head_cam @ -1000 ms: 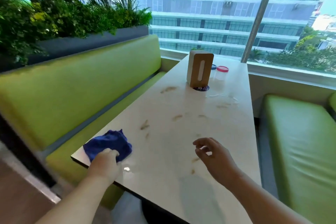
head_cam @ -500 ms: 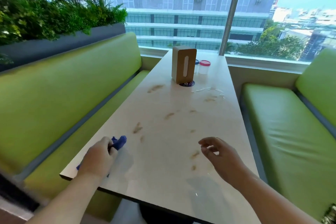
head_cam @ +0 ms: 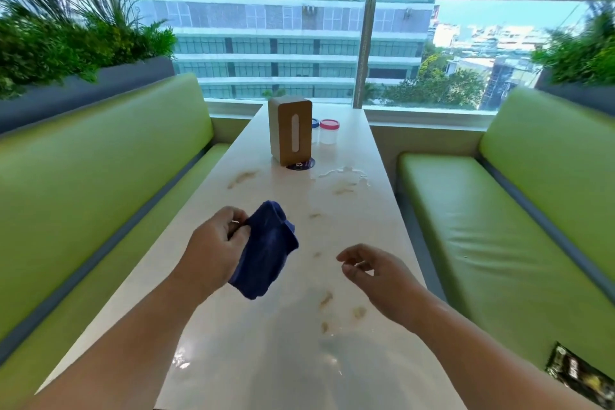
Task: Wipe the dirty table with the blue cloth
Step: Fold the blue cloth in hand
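My left hand [head_cam: 213, 251] grips the blue cloth [head_cam: 266, 250] and holds it above the middle of the white table [head_cam: 253, 359]; the cloth hangs down bunched from my fingers. Brown smears dot the tabletop: one patch [head_cam: 241, 176] lies near the far left, others [head_cam: 326, 299] sit between my hands, and a watery puddle [head_cam: 342, 175] spreads near the far right. My right hand [head_cam: 376, 276] hovers over the table to the right of the cloth, fingers loosely curled and apart, holding nothing.
A wooden tissue box [head_cam: 289, 133] stands upright at the far end, with two small lidded jars [head_cam: 328, 131] behind it. Green benches [head_cam: 499, 226] flank the table on both sides. A dark packet [head_cam: 579, 373] lies on the right bench.
My left hand has lifted the blue cloth off the table's near-left edge and carried it up toward the centre. The view has swung right; my right hand stays hovering.
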